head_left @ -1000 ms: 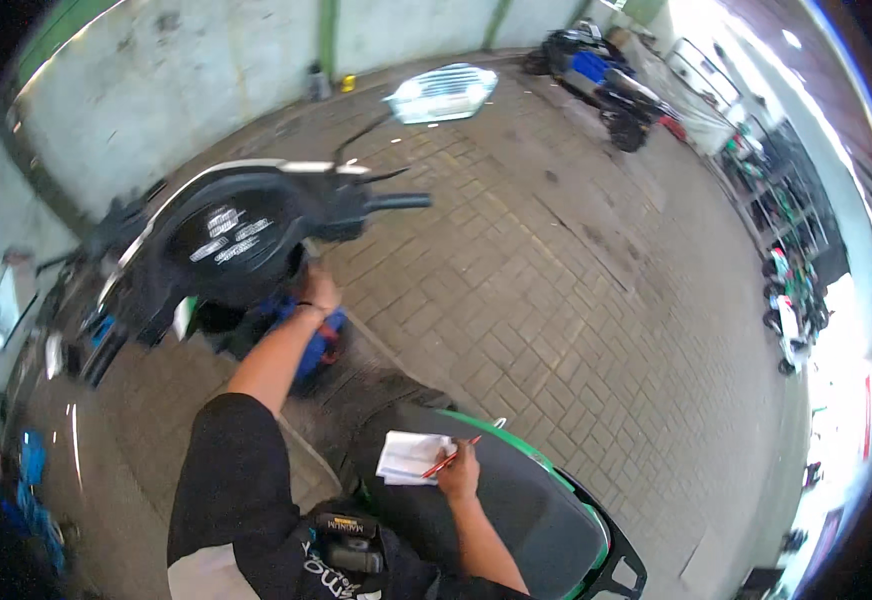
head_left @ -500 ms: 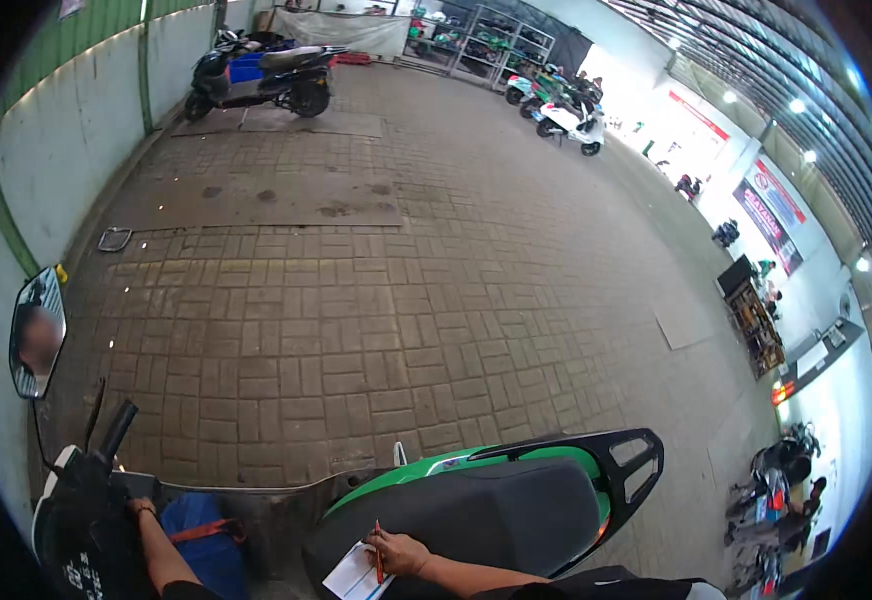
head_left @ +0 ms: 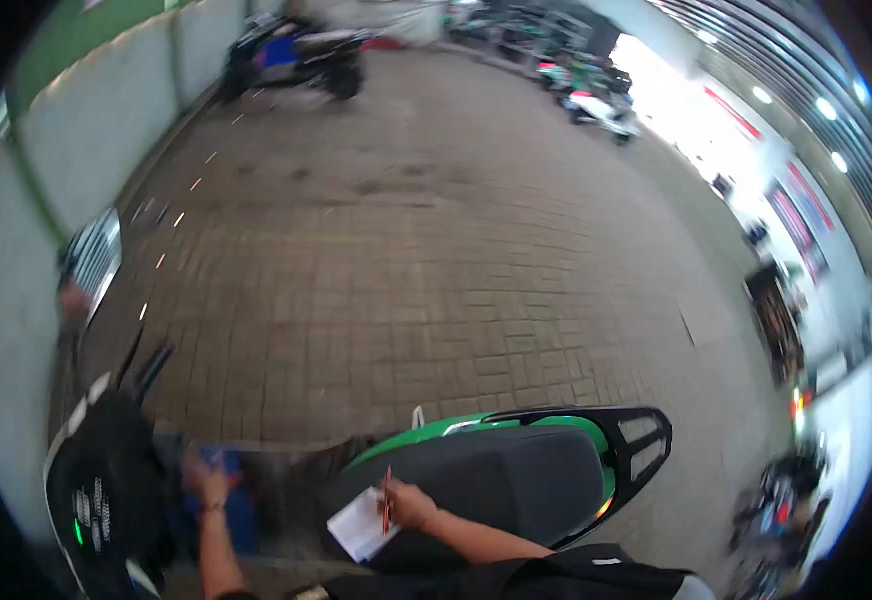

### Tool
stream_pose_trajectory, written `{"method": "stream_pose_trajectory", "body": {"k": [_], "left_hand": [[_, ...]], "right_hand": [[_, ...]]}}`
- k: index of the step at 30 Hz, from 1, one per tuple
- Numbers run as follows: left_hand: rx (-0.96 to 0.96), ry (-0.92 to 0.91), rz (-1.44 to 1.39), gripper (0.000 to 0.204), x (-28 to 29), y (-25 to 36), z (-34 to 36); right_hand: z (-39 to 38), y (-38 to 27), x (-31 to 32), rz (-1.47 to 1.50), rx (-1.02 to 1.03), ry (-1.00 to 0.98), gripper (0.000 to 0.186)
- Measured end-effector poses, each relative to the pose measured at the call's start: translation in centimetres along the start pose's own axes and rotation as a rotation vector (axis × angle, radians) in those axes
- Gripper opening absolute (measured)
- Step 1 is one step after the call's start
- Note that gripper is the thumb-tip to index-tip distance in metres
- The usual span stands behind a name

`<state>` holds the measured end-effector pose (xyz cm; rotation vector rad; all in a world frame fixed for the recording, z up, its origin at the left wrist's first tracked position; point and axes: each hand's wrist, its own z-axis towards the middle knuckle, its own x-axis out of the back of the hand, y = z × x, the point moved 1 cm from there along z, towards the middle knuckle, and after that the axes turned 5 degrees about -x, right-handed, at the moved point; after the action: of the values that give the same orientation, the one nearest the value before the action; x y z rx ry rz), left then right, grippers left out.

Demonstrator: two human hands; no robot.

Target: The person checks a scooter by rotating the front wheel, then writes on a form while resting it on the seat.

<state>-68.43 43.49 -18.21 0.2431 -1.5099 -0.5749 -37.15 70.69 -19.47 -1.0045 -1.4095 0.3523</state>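
Note:
A red-orange pen (head_left: 387, 500) is held upright in the closed fingers of my right hand (head_left: 412, 508). Under that hand a white sheet or notepad (head_left: 360, 527) lies over the scooter's black seat (head_left: 486, 483). My left hand (head_left: 206, 482), smeared by motion, is by a blue bag (head_left: 230, 522) in the scooter's footwell; whether its fingers grip anything does not show. The dark handlebar cover (head_left: 106, 485) is just left of it, with a lit green indicator. The scooter stands sideways before me, its green side panel (head_left: 431, 434) on the far side.
A mirror (head_left: 96, 262) rises at the left, near the pale wall (head_left: 106, 110). Brick paving (head_left: 356, 300) stretches beyond the scooter. Another scooter (head_left: 296, 55) is parked at the far left, more (head_left: 601, 112) at the far right. Motorbikes (head_left: 781, 505) stand at the right.
My left hand has shifted right from beside the handlebar to the blue bag. The view has turned, so the scene sits further right. The right hand still holds the pen.

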Motion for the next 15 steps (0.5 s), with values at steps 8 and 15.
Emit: {"method": "stream_pose_trajectory", "body": {"k": [8, 15], "left_hand": [[-0.374, -0.732, -0.544, 0.076, 1.4, 10.7, -17.4], [0.109, -0.720, -0.798, 0.043, 0.4, 4.1, -19.6]], "right_hand": [[-1.2, -2.2, 3.2, 0.708, -0.112, -0.258, 0.048], [-2.9, -2.2, 1.0, 0.430, -0.160, 0.130, 0.034]]}}
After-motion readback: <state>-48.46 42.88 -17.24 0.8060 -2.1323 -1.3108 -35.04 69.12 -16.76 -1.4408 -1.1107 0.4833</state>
